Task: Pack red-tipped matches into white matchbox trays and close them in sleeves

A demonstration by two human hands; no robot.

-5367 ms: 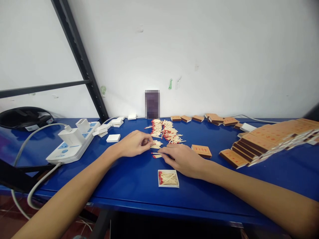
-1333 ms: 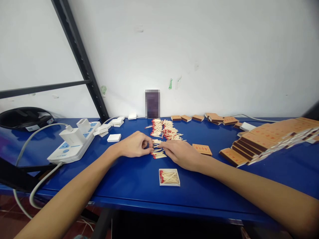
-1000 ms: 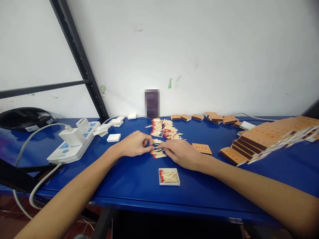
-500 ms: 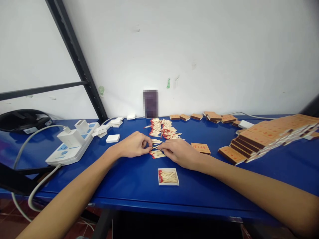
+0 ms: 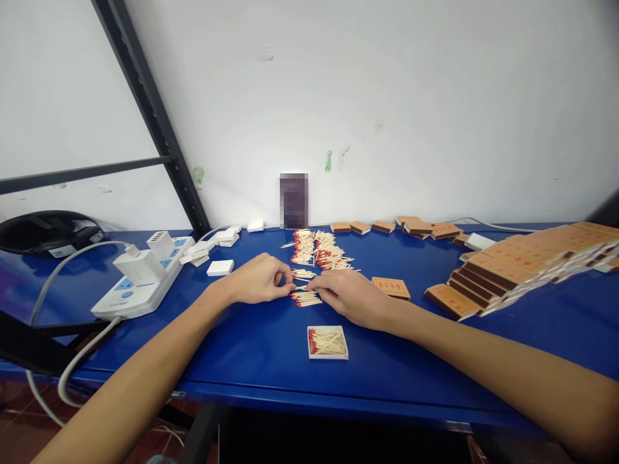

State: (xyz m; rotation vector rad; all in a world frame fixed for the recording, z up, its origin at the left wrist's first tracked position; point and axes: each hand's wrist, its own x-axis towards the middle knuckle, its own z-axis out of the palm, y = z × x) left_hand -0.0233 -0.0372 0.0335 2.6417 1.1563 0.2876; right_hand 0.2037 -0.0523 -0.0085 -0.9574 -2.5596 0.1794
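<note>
White open tray (image 5: 327, 357), flat, with pale wooden matches (image 5: 331, 342) inside — red heads left, some sticks crossing. Just beyond the tray, a short row (image 5: 307, 299) of loose matches, heads left. Farther beyond it, at least one held matchstick (image 5: 302, 288); then another short row (image 5: 304, 274); farthest away — two dense heaps (image 5: 304, 247) side by side.
</note>
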